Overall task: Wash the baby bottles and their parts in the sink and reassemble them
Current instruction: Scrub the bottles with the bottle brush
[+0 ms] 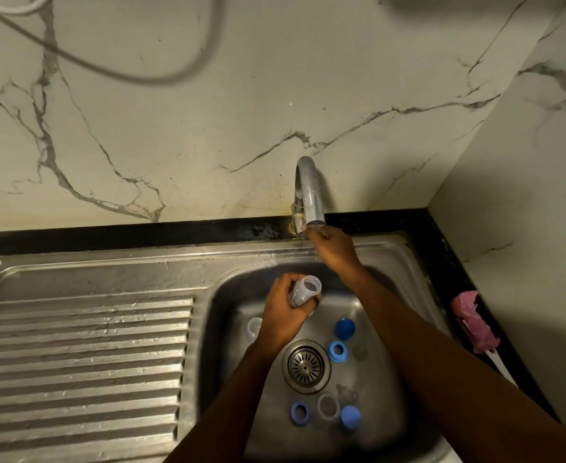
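Rinsing step, I judge: my left hand [285, 317] curls round a clear bottle [303, 290] over the sink [204, 329], with blue rings [337, 350] lying below. My right hand [333, 248] is at the base of the tap [310, 192]; whether it grips, I cannot tell. Next: start the water and bring the bottle's mouth under.

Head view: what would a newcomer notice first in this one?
The left hand holds a clear bottle over the sink, while the right hand reaches to the foot of the tap behind it. Blue rings and caps lie scattered around the drain, and a pink brush lies on the counter at the right.
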